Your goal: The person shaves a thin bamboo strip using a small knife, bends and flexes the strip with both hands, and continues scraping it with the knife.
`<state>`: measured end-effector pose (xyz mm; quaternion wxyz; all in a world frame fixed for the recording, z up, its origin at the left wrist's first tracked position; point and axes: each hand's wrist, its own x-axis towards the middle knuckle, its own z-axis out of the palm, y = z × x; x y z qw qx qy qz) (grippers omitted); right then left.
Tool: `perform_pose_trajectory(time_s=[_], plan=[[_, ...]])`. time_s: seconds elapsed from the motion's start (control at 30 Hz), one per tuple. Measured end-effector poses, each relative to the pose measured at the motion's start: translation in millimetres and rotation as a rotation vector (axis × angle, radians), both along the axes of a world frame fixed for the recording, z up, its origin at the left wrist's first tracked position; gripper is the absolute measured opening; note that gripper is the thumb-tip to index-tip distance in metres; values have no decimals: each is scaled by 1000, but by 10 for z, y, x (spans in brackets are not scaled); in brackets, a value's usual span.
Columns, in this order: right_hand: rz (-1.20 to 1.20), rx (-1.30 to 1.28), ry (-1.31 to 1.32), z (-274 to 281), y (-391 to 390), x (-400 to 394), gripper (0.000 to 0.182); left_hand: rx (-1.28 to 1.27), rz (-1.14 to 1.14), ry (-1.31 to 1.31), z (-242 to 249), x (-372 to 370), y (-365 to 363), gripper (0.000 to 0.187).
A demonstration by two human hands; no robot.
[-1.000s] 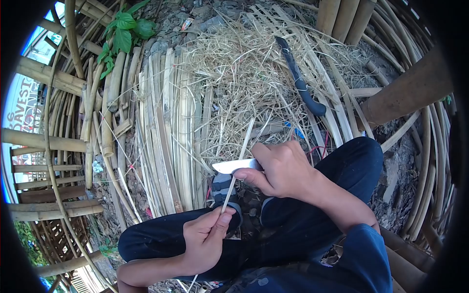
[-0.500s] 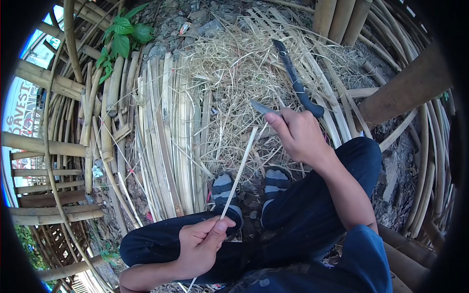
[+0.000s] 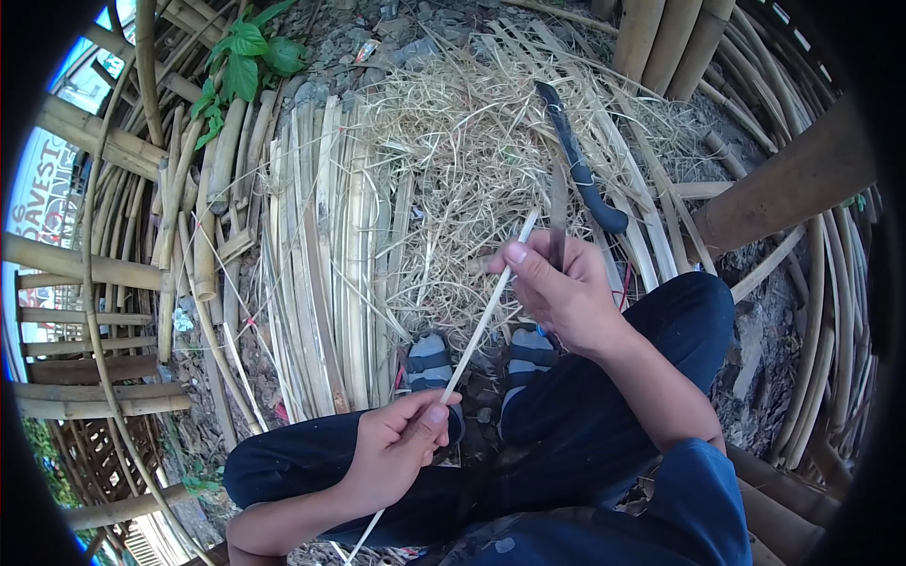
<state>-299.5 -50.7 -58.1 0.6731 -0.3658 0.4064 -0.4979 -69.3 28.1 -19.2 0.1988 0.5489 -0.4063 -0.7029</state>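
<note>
My left hand pinches a thin pale bamboo strip near its lower part, above my left knee. The strip slants up and right towards the straw. My right hand grips a small knife whose blade points up and away, and its thumb rests against the strip's upper part. I sit with both legs in dark blue trousers, and my two grey sandalled feet sit below the strip.
A heap of dry bamboo shavings lies ahead. Flat split bamboo slats lie at left, round poles further left. A long dark machete rests on the shavings. Curved bamboo strips and a post stand right.
My right hand drew the knife from near my left hand up along the strip and away, then came back against the strip's upper part with the blade turned upright. My left hand stayed put.
</note>
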Motion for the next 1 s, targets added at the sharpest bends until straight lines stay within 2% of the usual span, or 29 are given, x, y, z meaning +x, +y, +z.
perform_pose_trajectory(time_s=[0.07, 0.27, 0.4, 0.53, 0.67, 0.73, 0.8, 0.87, 0.9, 0.93, 1.0], plan=[[-88, -59, -66, 43, -102, -172, 27, 26, 14, 28, -3, 1, -16, 28], [-340, -177, 33, 72, -308, -597, 29, -21, -97, -23, -21, 11, 11, 24], [-340, -127, 107, 77, -207, -393, 33, -75, -67, -76, -17, 14, -7, 23], [-307, -424, 568, -87, 120, 107, 29, -84, 12, -81, 21, 21, -67, 23], [-282, -608, 574, -235, 421, 447, 34, -120, 99, 19, -2, 59, -109, 25], [-120, -776, 697, -227, 466, 462, 35, -95, 172, 150, -12, 78, -131, 25], [-107, -870, 729, -248, 476, 520, 37, -65, 217, 212, -12, 85, -144, 25], [-84, -475, 404, -197, 539, 591, 40, 42, 197, 251, 7, 80, -143, 25], [-14, -148, 194, -194, 538, 613, 34, 60, 156, 216, 18, 60, -132, 25], [-15, -141, 199, -173, 511, 592, 34, 68, 155, 220, 14, 39, -115, 25], [57, 158, -5, -110, 401, 538, 24, 61, 54, 194, 4, 15, -89, 25]])
